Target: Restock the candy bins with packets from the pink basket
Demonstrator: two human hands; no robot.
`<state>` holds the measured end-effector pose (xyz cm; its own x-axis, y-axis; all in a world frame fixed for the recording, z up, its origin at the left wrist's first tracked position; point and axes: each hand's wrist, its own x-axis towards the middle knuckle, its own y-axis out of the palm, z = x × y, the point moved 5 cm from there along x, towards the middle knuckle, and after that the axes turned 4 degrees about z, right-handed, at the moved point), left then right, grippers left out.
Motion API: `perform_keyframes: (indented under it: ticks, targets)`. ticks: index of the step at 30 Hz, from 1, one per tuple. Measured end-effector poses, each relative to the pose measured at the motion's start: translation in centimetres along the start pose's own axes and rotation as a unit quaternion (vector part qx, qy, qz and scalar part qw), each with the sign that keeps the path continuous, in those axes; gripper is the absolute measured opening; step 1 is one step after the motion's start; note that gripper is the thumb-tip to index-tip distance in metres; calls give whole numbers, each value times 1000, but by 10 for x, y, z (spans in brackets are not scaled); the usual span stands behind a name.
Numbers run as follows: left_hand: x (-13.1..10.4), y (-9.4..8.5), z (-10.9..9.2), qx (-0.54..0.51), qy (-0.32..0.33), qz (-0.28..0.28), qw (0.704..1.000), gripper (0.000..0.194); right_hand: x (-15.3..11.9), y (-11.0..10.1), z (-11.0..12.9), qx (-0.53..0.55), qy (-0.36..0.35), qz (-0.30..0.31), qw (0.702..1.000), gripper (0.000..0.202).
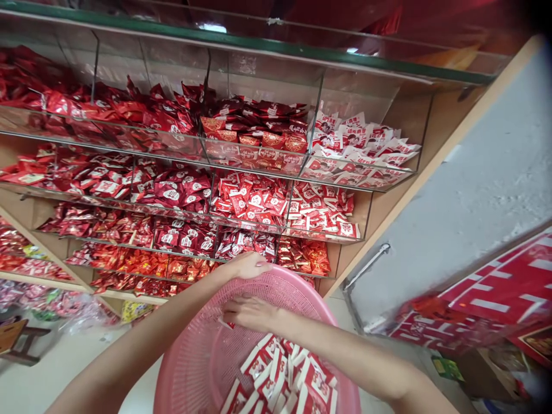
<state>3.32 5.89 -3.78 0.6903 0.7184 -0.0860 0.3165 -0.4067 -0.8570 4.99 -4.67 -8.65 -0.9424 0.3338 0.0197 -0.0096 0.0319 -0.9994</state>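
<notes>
A pink mesh basket (185, 351) is tilted in front of me, with red and white wrapped packets (276, 374) gathered in its lower part. My left hand (250, 265) grips the far rim of the basket, its fingers curled over the edge. Inside the basket, against the upper mesh, is my right hand (248, 313). Its fingers are bent, and a small bit of red shows beneath the fingertips; what it holds there is mostly hidden. The packets lie below my right forearm.
Beyond the basket stands a wooden shelf (414, 167) with clear-fronted bins of red packets (252, 198). A grey wall (478, 184) and red-white printed sheets (509, 282) are at right. At lower left is a wooden stool (26, 342).
</notes>
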Motion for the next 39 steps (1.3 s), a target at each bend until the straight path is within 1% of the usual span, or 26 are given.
perform_keyframes:
  ticks: [3,6,9,11,12,13,15,16,17,18,19,20,21,22,23,24,25,27,29,32,34,36,39]
  targets:
    - [2,0,0,-2,7,1,1000,50,-5,-7,-2,19,15,-4,1000,20]
    - [4,1,3,-11,2,4,1000,51,-22,-25,-12,55,49,-21,997,26]
    - [6,3,5,-22,-4,14,1000,55,-54,-47,-32,53,140,-70,986,23]
    - [6,2,4,-23,-6,14,1000,59,-82,-58,-48,47,224,-118,966,24]
    - [6,1,3,-23,-7,13,1000,60,-97,-62,-56,50,272,-144,950,25]
    - [6,0,1,-25,-9,11,1000,61,-114,-65,-64,60,322,-173,929,25]
    - [6,-2,-2,-32,-9,13,999,63,-146,-64,-80,121,416,-226,872,25]
    - [6,-2,-4,-35,-7,16,999,64,-160,-60,-85,184,452,-238,840,30]
    - [7,-1,-6,-35,-3,19,999,64,-171,-52,-89,269,470,-235,807,37]
    - [8,-1,-8,-33,1,21,999,64,-177,-42,-90,371,469,-217,771,43]
    - [10,0,-9,-28,4,22,999,64,-180,-31,-87,475,453,-189,730,48]
    - [12,0,-9,-21,6,23,1000,64,-181,-22,-81,564,430,-161,686,51]
    - [14,1,-10,-15,8,24,1000,64,-181,-14,-75,631,409,-144,643,52]
    - [16,2,-10,-10,9,26,1000,63,-181,-9,-69,674,396,-140,608,53]
    - [17,3,-10,-6,9,30,999,63,-182,-4,-66,697,395,-149,580,54]
    - [18,4,-11,0,8,33,999,63,-183,-1,-63,705,402,-166,561,55]
    - [18,4,-11,7,6,33,999,62,-184,1,-62,704,412,-182,550,56]
    - [17,2,-14,26,2,24,999,61,-186,2,-61,695,426,-203,543,58]
    - [15,-2,-19,48,-1,13,999,59,-187,-1,-61,688,434,-212,543,61]
    - [13,-10,-29,64,10,11,998,56,-187,-11,-60,693,416,-219,547,62]
    - [13,-17,-32,57,18,0,998,52,-188,-18,-59,693,410,-225,549,62]
    - [14,-22,-30,45,26,-17,998,46,-191,-21,-57,687,421,-230,546,60]
    - [15,-21,-22,43,48,-22,998,40,-199,-20,-55,685,446,-239,524,55]
